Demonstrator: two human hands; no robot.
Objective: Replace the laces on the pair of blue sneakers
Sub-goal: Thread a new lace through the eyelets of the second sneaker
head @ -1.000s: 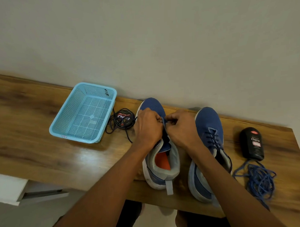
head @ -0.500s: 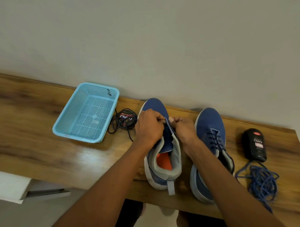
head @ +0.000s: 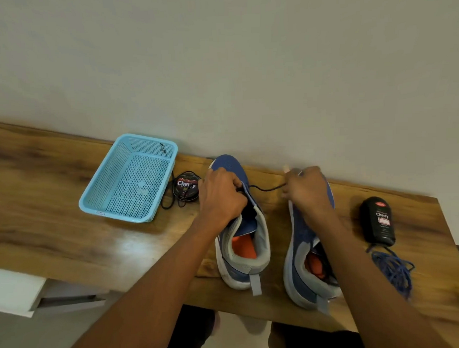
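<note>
Sneakers stand side by side at the tabletop (head: 56,232) centre, toes toward the wall. Left hand (head: 220,197) grips the left sneaker (head: 248,248) at its eyelets; right hand (head: 308,192), fingers curled, pinches a black lace (head: 265,188) stretched between them, above the right sneaker (head: 301,262). Basket (head: 94,202) sits at 9 o'clock, blue laces (head: 394,271) at 3.

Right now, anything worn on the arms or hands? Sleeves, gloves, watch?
Nothing visible. The left hand and right hand are bare: no gloves, rings or tape. Both forearms are uncovered from wrist to the frame's lower edge, with no sleeve cuffs, watch or bands in view. Anything worn higher up the arms is outside the picture.
</note>
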